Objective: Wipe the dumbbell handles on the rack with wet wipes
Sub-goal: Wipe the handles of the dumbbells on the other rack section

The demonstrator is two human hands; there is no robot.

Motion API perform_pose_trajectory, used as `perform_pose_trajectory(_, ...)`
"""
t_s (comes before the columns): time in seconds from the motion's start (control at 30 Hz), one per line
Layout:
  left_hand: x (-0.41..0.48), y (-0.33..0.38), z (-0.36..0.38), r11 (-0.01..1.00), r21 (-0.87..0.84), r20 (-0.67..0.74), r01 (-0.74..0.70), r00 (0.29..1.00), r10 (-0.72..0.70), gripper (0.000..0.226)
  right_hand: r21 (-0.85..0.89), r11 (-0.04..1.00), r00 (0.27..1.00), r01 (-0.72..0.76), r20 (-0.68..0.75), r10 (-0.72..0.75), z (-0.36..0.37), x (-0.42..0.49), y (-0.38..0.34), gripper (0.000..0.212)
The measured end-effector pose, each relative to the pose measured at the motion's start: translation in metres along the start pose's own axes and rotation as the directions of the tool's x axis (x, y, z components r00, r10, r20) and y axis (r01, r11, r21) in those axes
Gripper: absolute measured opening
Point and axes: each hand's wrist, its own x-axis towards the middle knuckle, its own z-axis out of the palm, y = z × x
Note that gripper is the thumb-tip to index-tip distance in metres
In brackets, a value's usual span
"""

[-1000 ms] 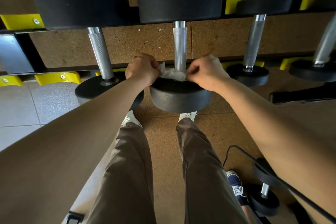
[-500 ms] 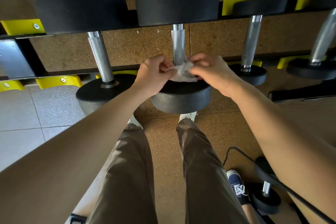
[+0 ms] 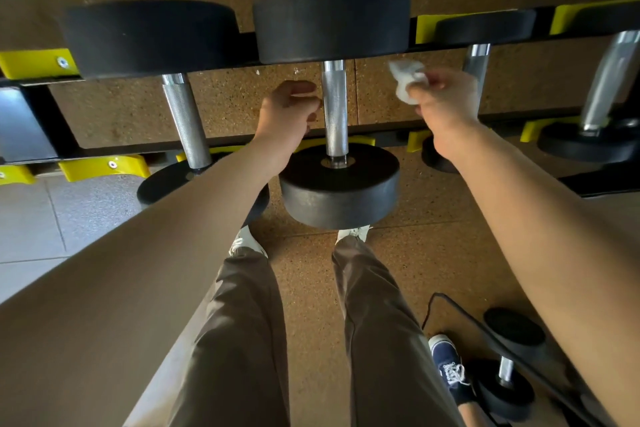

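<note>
The middle dumbbell's knurled steel handle (image 3: 334,107) runs between two black rubber heads on the rack. My left hand (image 3: 287,111) hovers just left of that handle with curled fingers and holds nothing. My right hand (image 3: 446,100) is raised to the right of the handle, pinching a crumpled white wet wipe (image 3: 405,81). The wipe is off the handle, between the middle dumbbell and the smaller dumbbell's handle (image 3: 477,61) to the right, which my hand partly hides.
Another dumbbell handle (image 3: 185,121) stands at the left, one more (image 3: 609,80) at the far right. The black rack rail with yellow cradles (image 3: 100,166) crosses the view. A small dumbbell (image 3: 505,367), a cable and another person's blue shoe (image 3: 450,367) lie on the floor at lower right.
Both hands left the base of the middle handle. My right hand lifted the wipe up and to the right; my left hand let go of it and rose beside the handle.
</note>
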Motion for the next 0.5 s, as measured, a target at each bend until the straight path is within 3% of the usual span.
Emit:
perform_pose_trajectory(0.13,0.016,0.007,0.006,0.987,-0.125,0.013,0.105,0.995,-0.104,0.023,0.017,1.0,0.987,0.009,0.159,-0.012,0.022,-0.003,-0.018,0.029)
perform_pose_trajectory(0.27,0.018,0.012,0.011,0.924,-0.279,0.127,0.261,0.964,-0.234,0.021,0.269,0.934,0.903,-0.236,0.415,0.109,0.042,-0.01,-0.035,0.019)
perform_pose_trajectory(0.37,0.019,0.012,0.011,0.879,-0.381,0.188,0.288,0.954,-0.232,0.03,0.358,0.873,0.865,-0.33,0.484,0.129,0.044,-0.009,-0.037,0.018)
perform_pose_trajectory(0.5,0.02,0.014,0.008,0.81,-0.496,0.166,0.313,0.95,-0.265,0.02,0.402,0.837,0.841,-0.37,0.529,0.117,0.045,-0.005,-0.033,0.03)
